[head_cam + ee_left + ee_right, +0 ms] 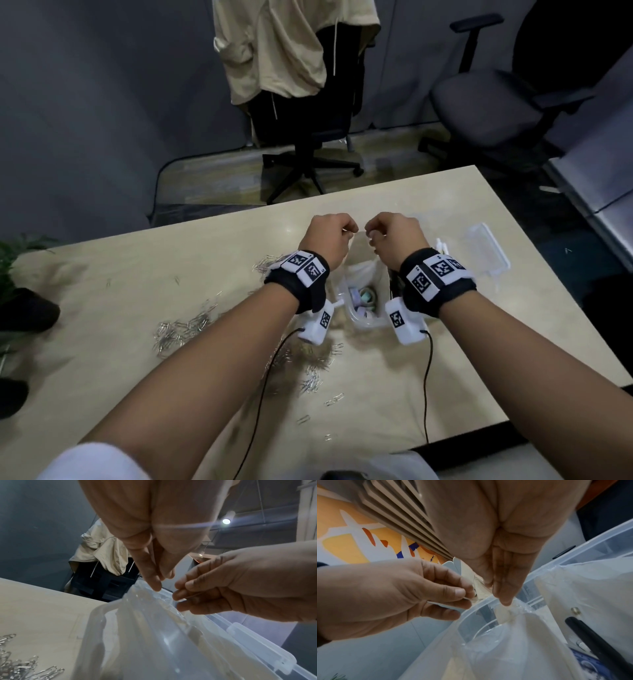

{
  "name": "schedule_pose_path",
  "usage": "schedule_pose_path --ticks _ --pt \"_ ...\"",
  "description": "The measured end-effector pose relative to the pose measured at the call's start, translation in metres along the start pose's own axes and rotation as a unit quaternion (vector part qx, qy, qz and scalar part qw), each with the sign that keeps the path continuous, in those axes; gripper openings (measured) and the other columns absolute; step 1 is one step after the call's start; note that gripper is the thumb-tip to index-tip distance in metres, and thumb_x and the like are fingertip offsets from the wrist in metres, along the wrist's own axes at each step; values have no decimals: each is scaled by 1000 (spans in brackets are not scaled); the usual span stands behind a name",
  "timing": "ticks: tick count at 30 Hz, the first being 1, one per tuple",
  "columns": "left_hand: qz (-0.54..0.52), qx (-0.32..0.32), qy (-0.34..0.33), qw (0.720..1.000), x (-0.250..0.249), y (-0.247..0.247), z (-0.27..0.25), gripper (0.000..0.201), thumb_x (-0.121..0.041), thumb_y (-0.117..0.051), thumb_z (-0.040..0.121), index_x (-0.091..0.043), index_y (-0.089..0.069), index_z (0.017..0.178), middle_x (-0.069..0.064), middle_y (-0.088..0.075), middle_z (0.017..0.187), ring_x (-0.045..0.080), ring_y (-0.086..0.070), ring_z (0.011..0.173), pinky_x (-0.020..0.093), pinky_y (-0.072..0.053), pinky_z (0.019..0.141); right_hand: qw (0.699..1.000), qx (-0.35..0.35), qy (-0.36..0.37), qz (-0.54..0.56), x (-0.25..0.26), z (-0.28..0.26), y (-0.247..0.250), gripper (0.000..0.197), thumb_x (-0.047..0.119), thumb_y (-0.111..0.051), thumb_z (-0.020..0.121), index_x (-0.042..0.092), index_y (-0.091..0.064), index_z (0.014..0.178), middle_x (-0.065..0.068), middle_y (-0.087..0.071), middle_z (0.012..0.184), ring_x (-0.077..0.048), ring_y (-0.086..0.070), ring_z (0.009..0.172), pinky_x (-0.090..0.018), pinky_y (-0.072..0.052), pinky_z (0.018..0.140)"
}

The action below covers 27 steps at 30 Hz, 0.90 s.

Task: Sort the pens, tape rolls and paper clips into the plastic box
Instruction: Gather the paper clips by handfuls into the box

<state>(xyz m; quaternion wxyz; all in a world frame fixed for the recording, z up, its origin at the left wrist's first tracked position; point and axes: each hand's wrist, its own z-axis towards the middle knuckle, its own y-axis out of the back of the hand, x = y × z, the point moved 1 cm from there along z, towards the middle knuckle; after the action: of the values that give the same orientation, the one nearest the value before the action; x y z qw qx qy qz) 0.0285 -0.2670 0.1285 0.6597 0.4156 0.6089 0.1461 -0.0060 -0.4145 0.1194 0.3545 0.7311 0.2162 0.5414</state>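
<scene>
1. Head view: the left hand (330,236) and right hand (394,236) are raised side by side above the clear plastic box (363,320) on the beige table (445,342), fingers curled.
2. Each hand pinches the top edge of a thin translucent plastic bag (359,270) that hangs down into the box.
3. Left wrist view: the left fingertips (154,585) press together on the bag's (145,615) rim; the right hand (240,588) pinches it just beside them.
4. Tape rolls (364,296) lie in the box below the bag.
5. Right wrist view: a black pen (599,646) lies in the box (488,605).
6. Paper clips (181,330) lie scattered on the table left of and in front of the box.
7. The box's lid (486,246) lies to its right.
</scene>
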Motion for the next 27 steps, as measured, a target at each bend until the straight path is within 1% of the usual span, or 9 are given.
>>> schedule_pose_path --ticks 3,7,10,16,20,22,23,25,27 --pt "-14 -13 -2 1000 7 9 -4 17 -8 -59 93 -19 -72 95 1 -70 91 16 -65 76 32 -57 77 1000 -2 6 2 7 -6 2 22 16 -55 91 33 -63 78 3 -72 84 -18 -70 78 -40 -60 77" --pt "-5 -45 -3 999 32 31 -19 14 -11 -60 92 -20 -71 94 -4 -69 89 11 -60 76 22 -46 74 998 16 63 11 39 -29 -7 15 14 -58 92 21 -71 93 2 -73 85 -17 -69 79 -34 -57 81" --pt "18 -44 26 999 66 48 -41 9 -14 -64 91 -18 -71 96 -4 -69 88 13 -61 76 23 -47 75 991 51 120 4 64 -52 -30 13 14 -60 90 19 -72 94 2 -73 83 -15 -67 78 -28 -54 80" --pt "95 19 122 988 155 67 -117 5 -18 -67 90 -20 -70 92 -5 -69 91 12 -61 77 26 -51 76 959 177 216 -46 82 -96 -103 12 13 -60 91 14 -71 97 1 -72 89 -12 -61 77 -19 -45 74" --pt "136 77 174 972 204 63 -177 8 -17 -65 90 -23 -68 93 -4 -65 96 16 -61 86 31 -53 82 927 269 231 -126 57 -118 -148 12 18 -57 94 13 -66 100 -2 -69 92 -16 -62 81 -26 -52 77" --pt "177 107 205 957 226 58 -205 17 -24 -66 90 -27 -66 107 -4 -58 110 16 -58 100 34 -51 91 915 288 227 -166 44 -124 -161 12 20 -57 94 14 -63 102 -4 -66 96 -18 -60 83 -29 -50 77" --pt "197 113 220 949 236 56 -216 26 -29 -66 89 -30 -63 115 -3 -54 117 17 -55 106 36 -50 94 912 292 217 -189 38 -127 -164 18 23 -59 92 15 -61 108 -5 -63 103 -19 -60 88 -29 -51 80" --pt "211 108 256 937 250 53 -236 46 -40 -71 84 -35 -55 127 -2 -48 125 19 -48 113 39 -49 95 905 296 173 -251 26 -131 -167 40 31 -66 89 13 -52 123 -7 -55 117 -23 -59 101 -29 -48 84" --pt "206 96 285 931 258 50 -250 69 -52 -77 74 -38 -47 134 0 -42 132 22 -43 120 43 -48 97 895 296 119 -311 14 -133 -169 65 44 -73 82 12 -43 130 -12 -47 126 -30 -54 113 -36 -48 93"
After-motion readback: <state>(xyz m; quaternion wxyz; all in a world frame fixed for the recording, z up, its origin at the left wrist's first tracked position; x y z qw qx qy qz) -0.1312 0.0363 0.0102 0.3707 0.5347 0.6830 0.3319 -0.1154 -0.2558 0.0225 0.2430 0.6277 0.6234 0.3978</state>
